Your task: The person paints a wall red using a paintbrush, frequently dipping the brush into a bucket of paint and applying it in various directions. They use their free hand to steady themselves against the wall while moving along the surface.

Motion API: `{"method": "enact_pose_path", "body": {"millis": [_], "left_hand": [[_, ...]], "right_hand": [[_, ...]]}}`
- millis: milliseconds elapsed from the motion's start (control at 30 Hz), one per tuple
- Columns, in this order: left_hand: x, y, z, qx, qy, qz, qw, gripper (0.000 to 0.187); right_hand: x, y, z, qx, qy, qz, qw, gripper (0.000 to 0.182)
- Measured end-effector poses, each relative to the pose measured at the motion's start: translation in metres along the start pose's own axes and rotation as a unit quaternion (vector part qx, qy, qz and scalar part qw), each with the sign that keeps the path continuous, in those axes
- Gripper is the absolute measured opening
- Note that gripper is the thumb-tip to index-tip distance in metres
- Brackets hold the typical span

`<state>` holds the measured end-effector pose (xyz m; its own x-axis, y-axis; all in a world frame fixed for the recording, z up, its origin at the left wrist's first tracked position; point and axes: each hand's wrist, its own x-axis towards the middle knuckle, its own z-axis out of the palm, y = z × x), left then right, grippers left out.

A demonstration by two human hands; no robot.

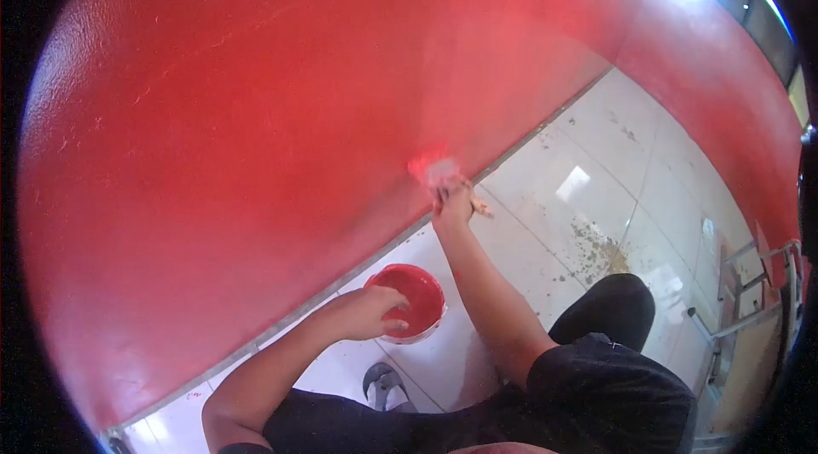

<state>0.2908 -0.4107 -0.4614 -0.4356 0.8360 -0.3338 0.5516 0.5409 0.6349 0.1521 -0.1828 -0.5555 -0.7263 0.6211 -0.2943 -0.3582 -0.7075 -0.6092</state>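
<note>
A paintbrush point(442, 171) with a pale metal band and wooden handle is gripped in my right hand point(452, 202), its bristles against the lower part of the red wall point(281, 130). Wet paint shows brighter red around the bristles. On the floor below stands a small bucket point(440, 318), red inside, with paint smears on its rim. My left hand point(372, 312) reaches over the bucket's left side, fingers apart and curved above the opening, with nothing visible in them.
Pale floor tiles point(520, 241) meet the wall along a grey edge. Brown specks and stains point(609, 254) mark the floor at right. A metal-framed ladder point(750, 318) is at the far right, near another red wall point(724, 79). My shoe point(383, 381) is just behind the bucket.
</note>
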Motion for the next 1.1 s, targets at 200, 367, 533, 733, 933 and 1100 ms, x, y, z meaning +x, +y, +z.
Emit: {"method": "enact_pose_path", "body": {"millis": [200,367,533,733,933,1100], "left_hand": [[0.0,-0.007,0.006,0.001,0.012,0.015,1.0,0.038],[0.002,-0.008,0.003,0.023,0.024,0.006,0.999,0.034],[0.001,-0.003,0.001,-0.01,0.025,0.01,1.0,0.034],[0.0,0.0,-0.004,-0.006,-0.027,-0.049,0.998,0.032],[-0.016,-0.042,-0.017,0.01,0.033,-0.153,0.988,0.026],[-0.004,-0.077,-0.005,0.147,-0.144,-0.278,0.938,0.047]], "right_hand": [[0.021,0.013,-0.007,0.095,-0.09,0.083,0.988,0.007],[0.015,-0.114,0.121,0.022,-0.272,-0.184,0.944,0.006],[-0.055,-0.161,0.164,0.113,-0.257,-0.251,0.927,0.015],[0.018,-0.007,-0.016,-0.022,-0.071,-0.007,0.997,0.026],[0.009,-0.05,-0.072,-0.265,-0.249,0.06,0.93,0.025],[-0.043,-0.103,-0.005,-0.411,-0.478,0.138,0.764,0.02]]}}
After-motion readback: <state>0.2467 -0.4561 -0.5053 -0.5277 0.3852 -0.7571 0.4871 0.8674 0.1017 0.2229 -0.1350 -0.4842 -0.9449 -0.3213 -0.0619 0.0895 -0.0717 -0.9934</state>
